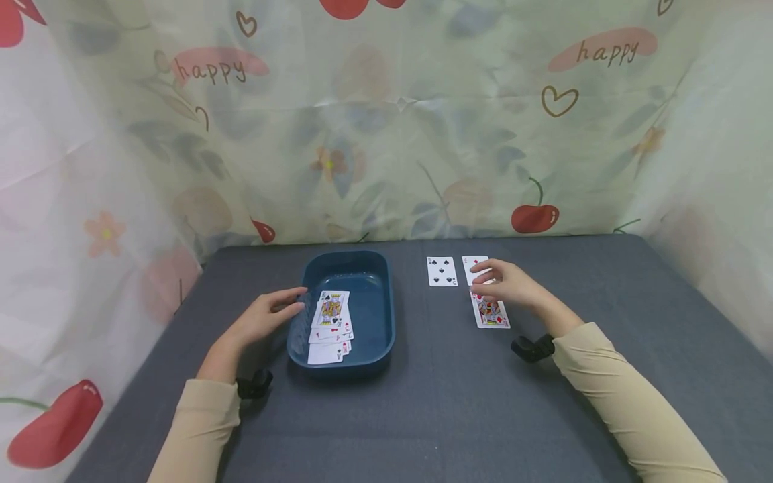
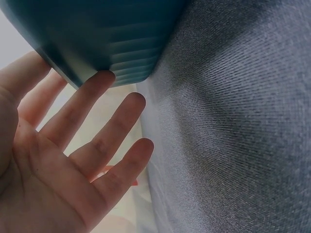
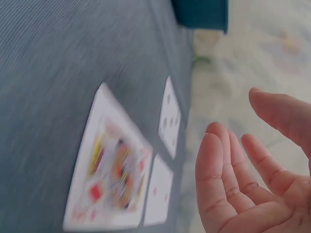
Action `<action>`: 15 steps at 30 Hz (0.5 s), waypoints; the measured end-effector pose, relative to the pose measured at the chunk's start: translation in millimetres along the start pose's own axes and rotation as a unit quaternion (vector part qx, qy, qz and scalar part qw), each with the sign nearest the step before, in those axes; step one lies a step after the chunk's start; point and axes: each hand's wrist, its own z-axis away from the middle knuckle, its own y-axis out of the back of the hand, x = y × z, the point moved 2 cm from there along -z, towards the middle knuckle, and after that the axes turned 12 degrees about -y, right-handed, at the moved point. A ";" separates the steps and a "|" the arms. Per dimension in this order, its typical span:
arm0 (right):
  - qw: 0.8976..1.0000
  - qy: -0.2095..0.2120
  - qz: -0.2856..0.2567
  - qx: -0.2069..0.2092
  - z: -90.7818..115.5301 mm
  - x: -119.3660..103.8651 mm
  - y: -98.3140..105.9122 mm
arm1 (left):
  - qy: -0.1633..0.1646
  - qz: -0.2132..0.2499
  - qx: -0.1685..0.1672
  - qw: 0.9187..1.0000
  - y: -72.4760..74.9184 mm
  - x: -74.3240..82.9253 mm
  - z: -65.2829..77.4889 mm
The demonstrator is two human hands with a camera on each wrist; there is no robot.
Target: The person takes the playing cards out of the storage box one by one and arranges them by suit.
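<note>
A dark blue tray stands left of centre, several playing cards overlapping inside it with a face card on top. My left hand is at the tray's left rim, its fingers extended; in the left wrist view, fingertips overlap the tray's side. My right hand hovers over the cards on the right, fingers loosely bent, nothing between them. Beneath it lies a diamond face card, partly covered in the head view. Behind that is another diamond card, and beside it a five of spades.
A dark grey cloth covers the table. A patterned curtain hangs along the back edge, and more fabric hangs at both sides. Black wrist devices sit on the left wrist and right wrist.
</note>
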 end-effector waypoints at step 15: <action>0.996 0.064 -0.040 -0.057 -10.0 -77.6 -49.5 | 0.009 0.003 -0.006 1.000 0.0 -4.9 -2.0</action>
